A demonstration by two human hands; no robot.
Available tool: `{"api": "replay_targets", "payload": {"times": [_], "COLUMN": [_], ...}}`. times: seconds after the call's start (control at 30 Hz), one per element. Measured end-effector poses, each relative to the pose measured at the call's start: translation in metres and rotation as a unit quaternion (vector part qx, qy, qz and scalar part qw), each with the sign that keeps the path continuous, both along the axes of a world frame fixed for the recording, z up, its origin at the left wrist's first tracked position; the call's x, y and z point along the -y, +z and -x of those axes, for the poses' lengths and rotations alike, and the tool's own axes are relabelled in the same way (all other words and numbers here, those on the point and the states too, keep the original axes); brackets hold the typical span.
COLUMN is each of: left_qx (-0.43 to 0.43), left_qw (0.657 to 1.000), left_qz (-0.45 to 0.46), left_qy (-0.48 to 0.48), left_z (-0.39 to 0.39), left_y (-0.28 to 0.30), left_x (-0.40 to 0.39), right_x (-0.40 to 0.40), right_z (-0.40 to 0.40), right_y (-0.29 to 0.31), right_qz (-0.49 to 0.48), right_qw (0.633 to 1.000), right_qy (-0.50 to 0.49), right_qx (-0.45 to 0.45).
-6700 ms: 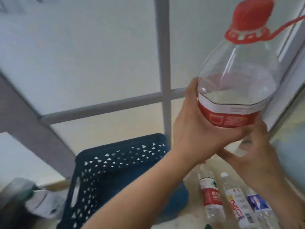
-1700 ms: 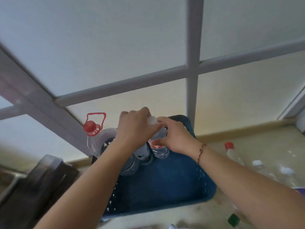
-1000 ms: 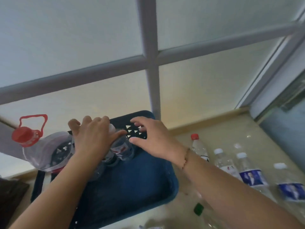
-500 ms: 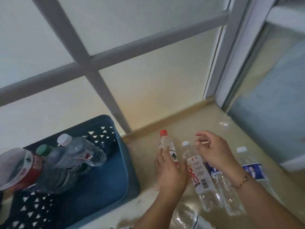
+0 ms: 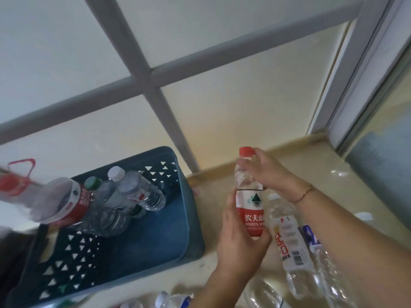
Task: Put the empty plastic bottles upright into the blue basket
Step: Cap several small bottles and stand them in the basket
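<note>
A clear bottle with a red cap and red label (image 5: pixel 250 196) is upright in the air right of the blue basket (image 5: pixel 169 232). My left hand (image 5: pixel 240 236) grips its lower part. My right hand (image 5: pixel 264 172) holds its neck and shoulder. Inside the basket's far left corner stand a big jug with a red cap and handle (image 5: pixel 55 196), a green-capped bottle (image 5: pixel 100 196) and a white-capped bottle (image 5: pixel 135 192). More empty bottles lie on the floor to the right, one with a white label (image 5: pixel 287 236).
A frosted glass wall with grey frame bars (image 5: pixel 155 90) rises right behind the basket. A glass door frame (image 5: pixel 355 70) stands at the right. Other bottles lie at the bottom edge (image 5: pixel 169 302) and under my right forearm (image 5: pixel 322 263). The beige floor is glossy.
My hands left the bottles in the basket and moved right to the floor. Both have lifted the red-capped bottle off the floor and stood it upright. The view swung right.
</note>
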State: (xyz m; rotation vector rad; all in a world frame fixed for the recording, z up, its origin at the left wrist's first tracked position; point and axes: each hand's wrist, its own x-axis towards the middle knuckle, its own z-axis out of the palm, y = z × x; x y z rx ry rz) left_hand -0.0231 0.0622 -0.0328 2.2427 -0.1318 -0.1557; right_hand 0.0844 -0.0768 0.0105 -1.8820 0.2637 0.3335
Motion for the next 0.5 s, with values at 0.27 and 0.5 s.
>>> {"api": "replay_targets", "payload": {"times": [0.27, 0.5], "left_qx": [0.188, 0.112], "left_qw": [0.974, 0.991], "left_qz": [0.11, 0.011], "left_qy": [0.065, 0.068], "left_z": [-0.028, -0.077], "left_y": [0.117, 0.121], "left_x": [-0.062, -0.17], "right_x": [-0.068, -0.161], "right_z": [0.005, -0.023], "right_y": [0.169, 0.136], "right_qz": [-0.128, -0.09], "right_qw": [0.916, 0.911], "right_qy": [0.087, 0.137], "right_qx": [0.37, 0.378]}}
